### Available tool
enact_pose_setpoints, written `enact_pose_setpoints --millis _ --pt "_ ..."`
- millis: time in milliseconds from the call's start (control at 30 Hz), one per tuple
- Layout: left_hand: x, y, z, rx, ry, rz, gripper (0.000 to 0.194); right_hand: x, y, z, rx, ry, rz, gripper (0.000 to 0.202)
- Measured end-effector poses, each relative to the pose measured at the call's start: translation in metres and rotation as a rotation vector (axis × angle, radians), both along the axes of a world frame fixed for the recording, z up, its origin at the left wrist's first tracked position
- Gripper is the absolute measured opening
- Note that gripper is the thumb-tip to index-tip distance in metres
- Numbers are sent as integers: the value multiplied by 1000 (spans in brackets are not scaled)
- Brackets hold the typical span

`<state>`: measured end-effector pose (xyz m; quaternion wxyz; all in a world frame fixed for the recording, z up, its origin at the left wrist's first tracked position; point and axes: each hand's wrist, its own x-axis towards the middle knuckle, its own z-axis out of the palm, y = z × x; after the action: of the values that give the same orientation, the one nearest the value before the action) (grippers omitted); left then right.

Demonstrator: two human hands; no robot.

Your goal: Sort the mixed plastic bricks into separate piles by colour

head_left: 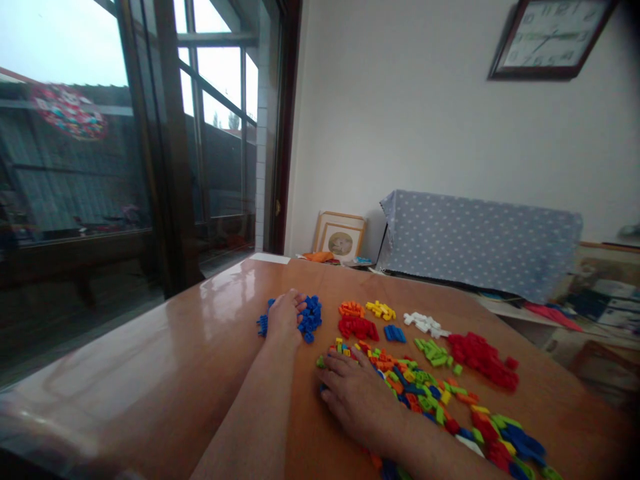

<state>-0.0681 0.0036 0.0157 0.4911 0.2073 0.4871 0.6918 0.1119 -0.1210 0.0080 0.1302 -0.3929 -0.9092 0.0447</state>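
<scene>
Blue bricks [312, 317] beside left hand [284, 316], perhaps touching, table edge [167, 307] well apart

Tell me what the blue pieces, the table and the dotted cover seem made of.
Blue pieces: probably smooth plastic, judging by even, saturated color. Table: glossy, perhaps varnished wood; window light reflects in it. Dotted cover: matte, likely cloth; it drapes.

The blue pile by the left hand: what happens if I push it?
The blue pieces would probably scatter, being loosely heaped. They'd likely slide, since the tabletop looks shiny; their knobbly shapes should limit rolling.
</scene>
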Motion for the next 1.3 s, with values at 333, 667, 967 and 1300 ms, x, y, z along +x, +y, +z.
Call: enact_pose_setpoints --millis 333,667,967,1300 --pt "17 -9 -2 45 223 -165 35 98 22 10 19 338 -290 37" --pt "52 -29 -1 228 542 -424 20 150 19 3 -22 501 -507 39" --pt "89 -55 -11 428 1234 -623 10 158 26 -3 -8 441 -486 35" --pt "113 -72 -14 395 1752 -666 18 158 26 -6 -18 425 -466 32"
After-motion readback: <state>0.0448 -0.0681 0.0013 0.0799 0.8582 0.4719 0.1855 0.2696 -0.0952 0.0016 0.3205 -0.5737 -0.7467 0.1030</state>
